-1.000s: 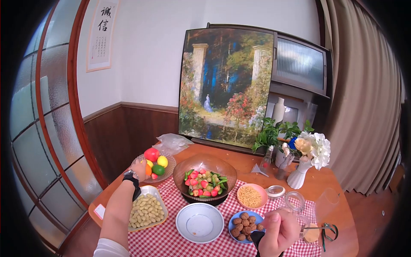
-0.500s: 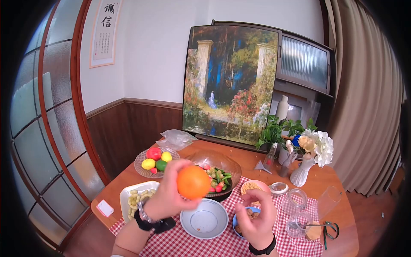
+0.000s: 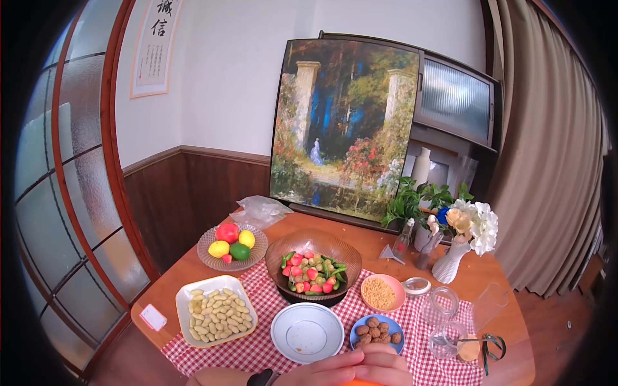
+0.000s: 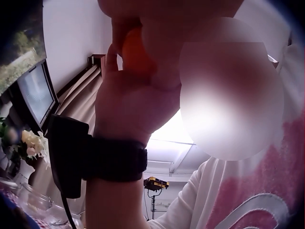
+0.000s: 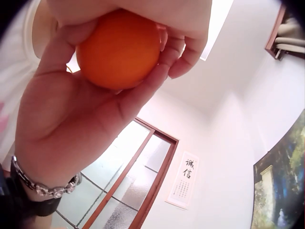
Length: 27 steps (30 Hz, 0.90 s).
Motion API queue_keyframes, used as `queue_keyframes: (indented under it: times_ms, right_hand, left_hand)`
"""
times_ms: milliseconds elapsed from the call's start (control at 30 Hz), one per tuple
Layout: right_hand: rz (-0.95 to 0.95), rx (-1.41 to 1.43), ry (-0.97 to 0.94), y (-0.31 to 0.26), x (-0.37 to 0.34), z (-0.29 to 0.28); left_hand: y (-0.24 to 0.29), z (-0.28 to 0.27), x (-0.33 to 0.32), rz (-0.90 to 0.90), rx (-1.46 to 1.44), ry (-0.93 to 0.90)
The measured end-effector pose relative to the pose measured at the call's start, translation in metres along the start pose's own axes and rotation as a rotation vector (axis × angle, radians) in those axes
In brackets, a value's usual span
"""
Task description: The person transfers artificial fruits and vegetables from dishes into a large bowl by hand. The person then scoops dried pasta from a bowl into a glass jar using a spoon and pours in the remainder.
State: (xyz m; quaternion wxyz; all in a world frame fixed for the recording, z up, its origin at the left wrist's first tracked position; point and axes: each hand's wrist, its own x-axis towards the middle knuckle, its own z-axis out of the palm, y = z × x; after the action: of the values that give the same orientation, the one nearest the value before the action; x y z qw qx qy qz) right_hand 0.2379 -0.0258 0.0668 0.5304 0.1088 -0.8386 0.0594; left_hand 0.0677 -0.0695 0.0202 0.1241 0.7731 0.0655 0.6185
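Both hands are together at the bottom edge of the head view, close to the body. Between them they hold an orange (image 5: 119, 52), of which only a sliver shows from above. My left hand (image 3: 315, 373), with a bracelet at its wrist, cups the orange from one side in the right wrist view, fingers curved along it. From the opposite side my right hand (image 3: 386, 368) grips it, as the left wrist view also shows. Just beyond the hands are a blue plate of walnuts (image 3: 376, 330) and a white bowl (image 3: 308, 333).
A glass fruit plate (image 3: 206, 257) holds lemons, a lime and a red fruit. Nearby are a dish of peanuts (image 3: 219, 315), a large bowl (image 3: 313, 241) of strawberries and green peppers, and a pink bowl of kernels (image 3: 378, 293). Glass jars (image 3: 444, 302) and a flower vase (image 3: 449, 262) stand right.
The left hand took the orange from the fruit plate and carried it right, then down toward the body. The right hand has come in to hold it too.
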Motion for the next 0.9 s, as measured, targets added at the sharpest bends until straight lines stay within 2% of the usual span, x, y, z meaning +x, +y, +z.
queue_keyframes:
  times_ms: [67,133,200,267,333,400,467,500,567,700,733,767,800,833,867,900]
  right_hand:
    - [-0.011,-0.004,0.031,0.001,-0.002,0.005]
    - [0.081,0.041,0.033,0.006,0.000,0.005]
    - [0.157,0.047,-0.045,0.007,0.007,-0.002]
    - [0.251,-0.086,-0.105,0.010,0.012,-0.004]
    - [0.231,-0.148,-0.132,0.016,0.011,-0.005]
    - [0.173,-0.173,-0.134,0.020,0.012,-0.004]
    - [0.151,-0.114,-0.139,0.018,0.015,-0.005]
    - [0.129,-0.055,-0.145,0.017,0.015,-0.005]
    - [0.180,0.002,-0.126,0.014,0.011,0.001]
    - [0.220,0.041,-0.139,0.008,0.012,-0.005]
    - [0.219,0.043,-0.137,0.010,0.008,-0.007]
    - [0.230,0.063,-0.013,0.011,0.002,-0.008]
    - [0.242,0.082,0.111,0.011,-0.003,-0.007]
    - [0.284,0.065,0.595,0.000,0.006,0.010]
    - [0.285,0.065,0.594,0.000,-0.008,0.003]
    - [0.215,0.075,0.655,0.002,-0.029,-0.011]
  left_hand:
    - [0.003,-0.008,0.004,0.022,0.023,-0.056]
    - [0.005,-0.015,0.008,-0.089,0.083,-0.068]
    - [0.005,-0.025,0.020,-0.060,0.156,-0.083]
    - [0.002,-0.032,0.020,-0.028,0.228,-0.100]
    - [-0.007,-0.043,0.013,-0.031,0.420,-0.276]
    - [-0.003,-0.044,0.019,-0.064,0.425,-0.292]
    - [0.002,-0.044,0.032,0.095,0.476,-0.332]
    - [0.003,-0.041,0.028,0.091,0.477,-0.335]
    - [0.006,-0.033,0.017,-0.060,0.421,-0.170]
    - [0.009,-0.033,0.018,-0.069,0.391,-0.155]
    - [0.009,-0.034,0.018,-0.249,0.312,-0.155]
    - [0.009,-0.034,0.018,-0.429,0.230,-0.155]
    - [0.007,-0.036,0.019,-0.430,0.229,-0.156]
    - [0.003,-0.039,0.020,-0.189,0.357,-0.080]
    - [0.001,-0.041,0.021,0.055,0.480,-0.001]
    - [0.006,-0.037,0.018,-0.020,0.405,0.190]
